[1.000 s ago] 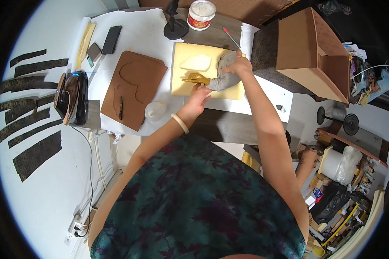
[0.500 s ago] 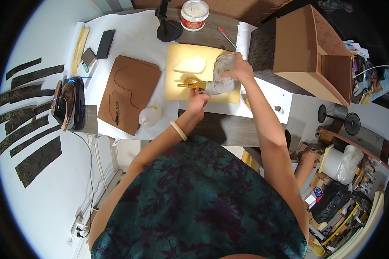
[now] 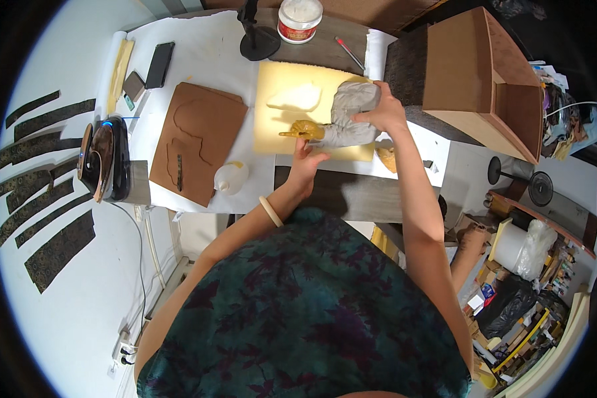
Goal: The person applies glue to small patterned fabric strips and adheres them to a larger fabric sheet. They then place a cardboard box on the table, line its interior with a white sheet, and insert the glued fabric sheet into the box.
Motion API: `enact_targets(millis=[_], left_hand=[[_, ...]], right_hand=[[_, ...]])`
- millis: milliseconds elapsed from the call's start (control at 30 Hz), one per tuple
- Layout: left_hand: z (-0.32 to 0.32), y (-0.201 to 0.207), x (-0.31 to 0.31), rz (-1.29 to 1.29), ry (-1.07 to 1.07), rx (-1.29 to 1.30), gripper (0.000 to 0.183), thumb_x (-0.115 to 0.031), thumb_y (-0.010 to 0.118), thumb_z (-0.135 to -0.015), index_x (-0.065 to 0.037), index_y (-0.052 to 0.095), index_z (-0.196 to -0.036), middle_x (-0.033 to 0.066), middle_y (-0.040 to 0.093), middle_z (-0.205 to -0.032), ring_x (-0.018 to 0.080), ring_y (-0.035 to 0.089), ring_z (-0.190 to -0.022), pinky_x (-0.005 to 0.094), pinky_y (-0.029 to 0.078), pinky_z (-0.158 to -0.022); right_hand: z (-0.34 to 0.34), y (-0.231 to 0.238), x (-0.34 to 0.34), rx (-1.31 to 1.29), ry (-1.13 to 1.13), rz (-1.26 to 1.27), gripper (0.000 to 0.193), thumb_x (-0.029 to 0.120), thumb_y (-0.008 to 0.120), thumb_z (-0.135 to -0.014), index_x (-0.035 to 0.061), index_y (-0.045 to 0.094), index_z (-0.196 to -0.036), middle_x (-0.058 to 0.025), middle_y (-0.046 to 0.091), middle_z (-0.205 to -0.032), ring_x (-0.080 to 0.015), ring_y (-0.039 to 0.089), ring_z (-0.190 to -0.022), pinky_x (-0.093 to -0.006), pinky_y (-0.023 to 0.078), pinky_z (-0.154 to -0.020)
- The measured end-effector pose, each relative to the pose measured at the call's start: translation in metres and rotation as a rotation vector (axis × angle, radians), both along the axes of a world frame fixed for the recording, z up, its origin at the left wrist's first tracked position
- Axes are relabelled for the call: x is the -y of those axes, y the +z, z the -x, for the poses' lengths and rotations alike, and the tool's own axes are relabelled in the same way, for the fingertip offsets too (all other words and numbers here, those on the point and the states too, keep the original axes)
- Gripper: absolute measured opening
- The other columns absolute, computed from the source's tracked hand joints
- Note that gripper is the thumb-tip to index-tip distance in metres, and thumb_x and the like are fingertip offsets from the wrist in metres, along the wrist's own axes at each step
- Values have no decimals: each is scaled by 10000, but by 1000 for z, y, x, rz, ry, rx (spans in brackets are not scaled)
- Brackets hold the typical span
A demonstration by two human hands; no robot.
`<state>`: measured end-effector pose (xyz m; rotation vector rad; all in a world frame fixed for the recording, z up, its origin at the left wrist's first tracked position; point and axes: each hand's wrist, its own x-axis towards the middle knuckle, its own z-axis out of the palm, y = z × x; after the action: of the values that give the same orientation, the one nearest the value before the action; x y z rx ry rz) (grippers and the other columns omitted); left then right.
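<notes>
A grey sculpted sleeve (image 3: 343, 126) with a gold-coloured hand (image 3: 302, 129) at its left end is over a pale yellow foam sheet (image 3: 268, 96). My right hand (image 3: 386, 113) grips the sleeve's right side, thumb across its top and fingers over the far edge. My left hand (image 3: 302, 169) is just below the gold hand, a fingertip touching its underside and the thumb standing apart to the right; its other fingers are partly hidden. A pale cut shape (image 3: 298, 97) lies on the foam, beyond the gold hand.
Brown boards (image 3: 192, 142) with a dark utility knife and a clear bottle (image 3: 231, 178) lie left of the foam. Behind stand a black stand (image 3: 259, 45) and a white tub (image 3: 300, 20). A clothes iron (image 3: 109, 159) is far left; a cardboard box (image 3: 461, 79) stands right.
The grey sleeve has turned, showing more of its broad face, and shifted slightly right with my right hand. My left thumb has moved away from the piece.
</notes>
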<state>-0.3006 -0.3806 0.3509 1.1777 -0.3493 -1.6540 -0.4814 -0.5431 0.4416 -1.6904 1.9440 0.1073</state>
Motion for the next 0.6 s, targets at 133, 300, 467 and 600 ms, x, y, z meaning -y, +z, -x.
enact_targets(millis=[133, 300, 467, 600], left_hand=[[-11, 3, 6, 114, -100, 109, 746, 20, 733, -752, -100, 461, -1437, 43, 439, -1460, 219, 432, -1321, 377, 376, -1076], [-9, 22, 6, 33, -70, 84, 756, -28, 787, -756, -86, 467, -1439, 65, 410, -1462, 213, 427, -1324, 387, 362, -1084], [-11, 25, -12, 150, -107, 257, 811, -129, 842, -749, -95, 440, -1453, 85, 403, -1448, 241, 423, -1322, 396, 374, -1069], [-25, 60, -20, 74, -43, 316, 851, -163, 844, -735, -106, 403, -1460, 130, 396, -1442, 272, 420, -1319, 417, 376, -1068]], right_hand=[[20, -8, -1, 176, -97, 5, 1191, 392, 962, -472, 60, 403, -1470, -218, 652, -1285, -326, 645, -1187, -369, 512, -1019], [29, -18, -2, 381, -200, -37, 1150, 323, 978, -469, 50, 439, -1448, -207, 635, -1308, -301, 618, -1217, -377, 500, -1030], [38, -15, -2, 475, -170, -33, 1091, 253, 969, -483, 37, 474, -1431, -182, 636, -1301, -277, 613, -1208, -363, 489, -1035], [2, 13, 0, 563, -115, -88, 1074, 206, 964, -502, 4, 462, -1430, -184, 637, -1291, -268, 616, -1198, -357, 489, -1033]])
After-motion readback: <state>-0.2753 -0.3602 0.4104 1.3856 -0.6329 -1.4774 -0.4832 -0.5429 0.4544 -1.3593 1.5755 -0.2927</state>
